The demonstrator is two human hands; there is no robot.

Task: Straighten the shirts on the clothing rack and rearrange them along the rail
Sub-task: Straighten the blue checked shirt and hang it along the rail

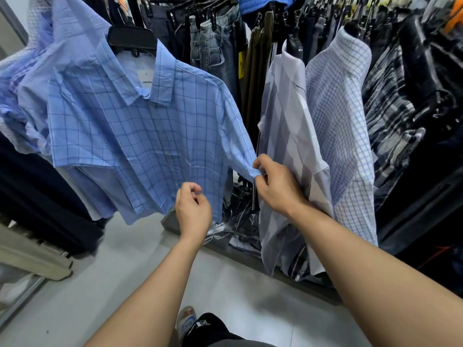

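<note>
A blue checked short-sleeve shirt (140, 136) hangs on a black hanger (131, 38) in front of me, facing me. My right hand (275, 186) pinches the cuff of its right-side sleeve (240, 146) and pulls it outward. My left hand (193, 209) is curled at the shirt's lower hem; its fingertips touch the fabric edge. To the right hang a pale grey striped shirt (288, 136) and a white shirt with fine blue checks (335, 121). More light blue shirts (27, 78) are bunched behind on the left.
Jeans and dark trousers (215, 46) hang on clips behind the shirts. Dark plaid and black garments (406, 101) fill the right side. Packaged clothes in plastic (240, 221) lie on the rack's low base. Dark clothing (37, 191) hangs at left. Grey floor (125, 276) lies below.
</note>
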